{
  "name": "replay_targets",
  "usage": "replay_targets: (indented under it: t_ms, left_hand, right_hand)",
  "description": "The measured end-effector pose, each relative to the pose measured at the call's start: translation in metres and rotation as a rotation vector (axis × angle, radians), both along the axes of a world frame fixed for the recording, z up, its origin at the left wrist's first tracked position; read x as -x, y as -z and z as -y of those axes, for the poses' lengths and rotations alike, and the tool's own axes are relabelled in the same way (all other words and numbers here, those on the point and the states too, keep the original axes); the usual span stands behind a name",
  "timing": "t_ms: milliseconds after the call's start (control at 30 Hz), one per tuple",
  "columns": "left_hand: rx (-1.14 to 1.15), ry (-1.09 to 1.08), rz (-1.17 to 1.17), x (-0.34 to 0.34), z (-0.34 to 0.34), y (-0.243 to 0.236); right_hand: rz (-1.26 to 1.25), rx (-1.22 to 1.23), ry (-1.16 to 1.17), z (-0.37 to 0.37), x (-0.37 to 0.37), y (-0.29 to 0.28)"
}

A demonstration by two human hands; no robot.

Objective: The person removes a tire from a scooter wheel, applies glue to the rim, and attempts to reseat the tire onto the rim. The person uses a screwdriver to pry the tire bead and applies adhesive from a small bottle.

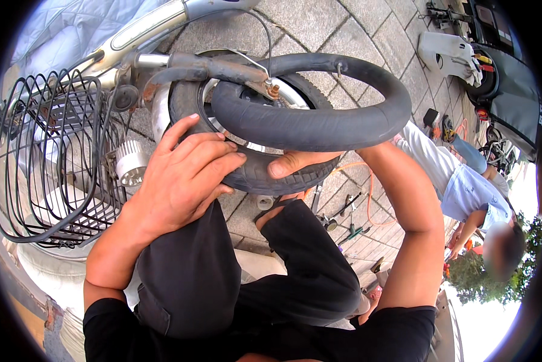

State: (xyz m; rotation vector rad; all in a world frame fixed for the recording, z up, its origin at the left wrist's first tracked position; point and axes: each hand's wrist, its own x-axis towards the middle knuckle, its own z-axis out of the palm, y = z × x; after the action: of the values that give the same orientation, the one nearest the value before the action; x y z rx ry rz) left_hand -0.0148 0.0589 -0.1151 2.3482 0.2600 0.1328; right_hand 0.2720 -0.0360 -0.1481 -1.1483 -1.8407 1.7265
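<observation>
Paved stone ground [319, 24], outdoors, bright sun. Person is crouching over a small wheel, knees in dark trousers below it. Left hand [183, 175] is lying spread, palm down, on the tyre [259, 175] at its near side, fingers reaching over the tread. Right hand [295, 161] is mostly hidden behind the tyre; only its thumb is showing, pressing on the sidewall, so its grip cannot be told. Inner tube [319, 120] is hanging half out, looping over the wheel's top and right, resting across the right forearm. Wire basket [47, 157] is sitting at left. Hand tools [343, 220] are lying on the paving. Another person [464, 187] is bending nearby at right.
</observation>
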Motion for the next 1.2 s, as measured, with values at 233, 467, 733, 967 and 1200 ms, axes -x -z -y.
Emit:
replay_targets:
  t_ms: [233,467,733,967,1200]
  left_hand:
    - [0.006,-0.017,-0.008,0.001,0.001,0.001]
    - [0.038,0.013,-0.038,0.002,-0.004,-0.002]
    - [0.142,0.089,-0.026,-0.012,-0.018,-0.011]
    - [0.166,0.147,-0.114,-0.044,-0.008,-0.017]
    - [0.106,0.03,-0.034,-0.054,0.003,0.004]
  right_hand:
    - [-0.001,-0.093,0.029,0.006,-0.003,0.005]
    - [-0.115,0.298,0.001,0.004,-0.005,-0.008]
    - [-0.245,0.698,0.004,0.008,-0.006,-0.018]
    - [-0.2,0.252,0.078,0.017,0.004,0.005]
    - [-0.207,0.247,-0.005,0.009,0.008,0.026]
